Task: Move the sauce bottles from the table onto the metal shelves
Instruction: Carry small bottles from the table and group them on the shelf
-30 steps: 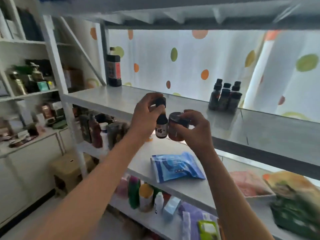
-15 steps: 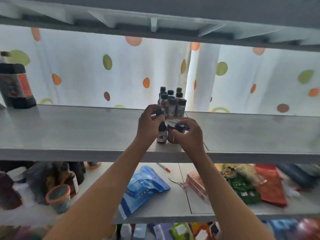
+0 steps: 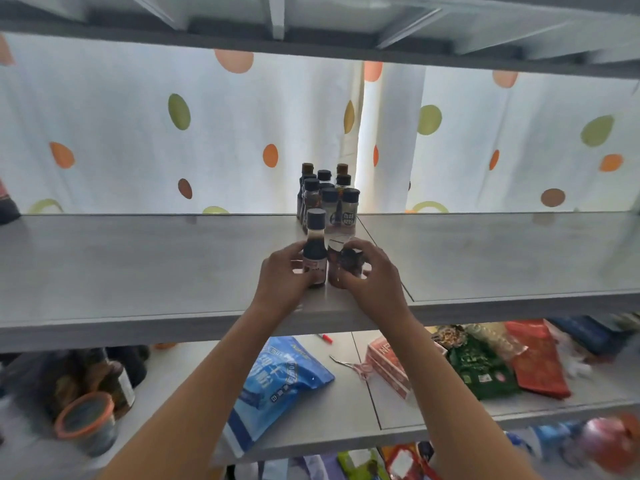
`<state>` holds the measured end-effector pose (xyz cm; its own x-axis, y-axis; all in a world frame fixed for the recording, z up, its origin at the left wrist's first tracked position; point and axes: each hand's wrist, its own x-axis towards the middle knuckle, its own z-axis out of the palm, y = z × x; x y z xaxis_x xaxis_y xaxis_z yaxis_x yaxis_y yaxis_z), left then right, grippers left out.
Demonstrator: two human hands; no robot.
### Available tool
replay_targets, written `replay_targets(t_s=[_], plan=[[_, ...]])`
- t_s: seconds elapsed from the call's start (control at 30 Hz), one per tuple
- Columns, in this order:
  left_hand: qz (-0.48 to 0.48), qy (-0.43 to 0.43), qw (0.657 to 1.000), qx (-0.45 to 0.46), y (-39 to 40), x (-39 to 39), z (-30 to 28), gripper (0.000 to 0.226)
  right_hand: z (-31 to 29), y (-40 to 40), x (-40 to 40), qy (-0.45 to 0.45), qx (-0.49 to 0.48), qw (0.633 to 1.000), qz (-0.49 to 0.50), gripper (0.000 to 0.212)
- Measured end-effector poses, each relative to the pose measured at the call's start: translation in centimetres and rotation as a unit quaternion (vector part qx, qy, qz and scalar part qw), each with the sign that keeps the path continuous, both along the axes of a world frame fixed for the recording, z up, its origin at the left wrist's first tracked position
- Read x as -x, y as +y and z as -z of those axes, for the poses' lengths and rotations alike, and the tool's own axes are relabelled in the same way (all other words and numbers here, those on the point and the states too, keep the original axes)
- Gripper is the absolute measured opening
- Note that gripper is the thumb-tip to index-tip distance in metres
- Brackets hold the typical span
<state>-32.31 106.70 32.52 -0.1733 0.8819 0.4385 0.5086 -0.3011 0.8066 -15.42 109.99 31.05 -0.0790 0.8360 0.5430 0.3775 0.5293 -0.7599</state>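
A small dark sauce bottle (image 3: 314, 249) with a black cap stands upright on the grey metal shelf (image 3: 138, 265), and my left hand (image 3: 282, 280) grips its lower body. Right beside it stands a squat dark jar (image 3: 341, 265), held by the curled fingers of my right hand (image 3: 372, 275). The two containers touch side by side near the shelf's front edge. Behind them, towards the back of the shelf, a tight cluster of several small dark-capped bottles (image 3: 327, 197) stands upright.
A spotted white curtain (image 3: 207, 133) hangs behind the shelf. Another shelf (image 3: 346, 26) runs overhead. The shelf below carries a blue bag (image 3: 277, 386), scissors (image 3: 353, 367), a red box (image 3: 388, 365), green and red packets (image 3: 498, 362), and dark jars (image 3: 104, 386) at left.
Both hands have carried the bottle and jar up and forward and set them on the shelf. My left hand slid from the bottle's cap to its body. The view swung to face the shelf.
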Motion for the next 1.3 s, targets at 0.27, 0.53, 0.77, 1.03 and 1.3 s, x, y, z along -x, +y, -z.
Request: replay_targets(t_s=[0.27,0.53,0.77,1.03,1.3], plan=[[-0.067,0.054,0.996,0.016,6.1,-1.1,-1.2,0.039,-3.8,4.8,0.2,-0.055,0.064,0.996,0.006,0.040],[-0.110,0.080,0.990,0.041,11.6,-1.3,-1.6,0.028,-5.0,9.8,2.1,-0.152,0.090,0.983,0.041,0.038],[-0.123,0.081,0.989,-0.001,13.7,-1.1,0.2,0.046,-2.5,11.7,2.8,-0.101,0.070,0.992,0.037,0.055],[-0.149,0.050,0.987,0.022,15.2,-0.8,1.1,0.039,-1.9,12.6,3.3,-0.101,0.043,0.992,0.057,0.054],[-0.161,0.081,0.983,0.024,15.2,-0.8,1.0,0.038,-1.8,12.9,3.6,-0.094,0.030,0.992,0.073,0.053]])
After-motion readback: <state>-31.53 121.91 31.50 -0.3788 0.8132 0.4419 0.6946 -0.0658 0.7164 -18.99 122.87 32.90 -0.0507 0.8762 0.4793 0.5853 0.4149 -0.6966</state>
